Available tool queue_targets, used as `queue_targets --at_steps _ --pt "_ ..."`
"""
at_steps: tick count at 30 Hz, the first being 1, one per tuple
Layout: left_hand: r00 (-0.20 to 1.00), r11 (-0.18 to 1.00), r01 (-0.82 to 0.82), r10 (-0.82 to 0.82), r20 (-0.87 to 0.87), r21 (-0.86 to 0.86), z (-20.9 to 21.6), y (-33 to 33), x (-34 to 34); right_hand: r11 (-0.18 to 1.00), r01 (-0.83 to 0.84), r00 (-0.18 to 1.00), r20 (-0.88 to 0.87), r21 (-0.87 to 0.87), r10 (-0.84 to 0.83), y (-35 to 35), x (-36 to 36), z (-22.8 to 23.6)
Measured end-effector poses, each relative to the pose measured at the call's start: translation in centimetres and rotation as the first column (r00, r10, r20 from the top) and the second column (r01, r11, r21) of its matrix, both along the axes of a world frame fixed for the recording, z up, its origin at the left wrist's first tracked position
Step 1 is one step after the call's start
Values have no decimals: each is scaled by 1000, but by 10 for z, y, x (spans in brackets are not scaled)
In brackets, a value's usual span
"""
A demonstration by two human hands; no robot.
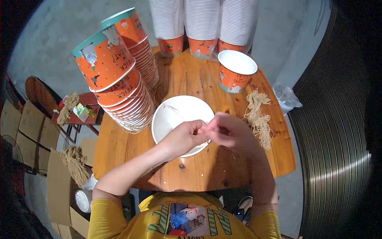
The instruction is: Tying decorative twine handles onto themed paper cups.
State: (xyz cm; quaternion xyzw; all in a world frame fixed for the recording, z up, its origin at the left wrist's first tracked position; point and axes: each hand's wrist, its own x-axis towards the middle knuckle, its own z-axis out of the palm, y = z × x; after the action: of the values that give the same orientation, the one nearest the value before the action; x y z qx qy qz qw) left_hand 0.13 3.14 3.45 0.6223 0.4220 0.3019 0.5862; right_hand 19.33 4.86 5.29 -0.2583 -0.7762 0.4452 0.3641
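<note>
In front of me a white paper bucket (167, 119) stands on the wooden table, its open mouth facing up. A thin tan cord (176, 110) lies across its inside, from the far left wall toward my fingers. Over the near right part of the mouth, my left hand (185, 137) is closed in a pinch. My right hand (229, 129) pinches too, its fingertips meeting the left ones. Both seem to hold the cord, though the fingers hide most of it. Right of my right hand, tan cord bundles (258, 117) lie on the table.
Nested orange buckets (119, 85) lean at the left of the wooden table (159, 175). Wrapped bucket stacks (203, 24) stand at the back, with one upright bucket (235, 75) before them. More cord (75, 165) hangs over a cardboard box (59, 187) at lower left. A ribbed dark surface (338, 159) rises at right.
</note>
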Motion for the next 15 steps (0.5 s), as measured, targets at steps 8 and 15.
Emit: queue_targets --at_steps 8,15 --pt "991 984 68 -48 126 -163 10 0 0 960 279 959 37 32 -280 1 1 -19" --pt "996 979 53 -37 87 -195 14 3 5 903 427 904 16 -59 -427 -24 13 -38"
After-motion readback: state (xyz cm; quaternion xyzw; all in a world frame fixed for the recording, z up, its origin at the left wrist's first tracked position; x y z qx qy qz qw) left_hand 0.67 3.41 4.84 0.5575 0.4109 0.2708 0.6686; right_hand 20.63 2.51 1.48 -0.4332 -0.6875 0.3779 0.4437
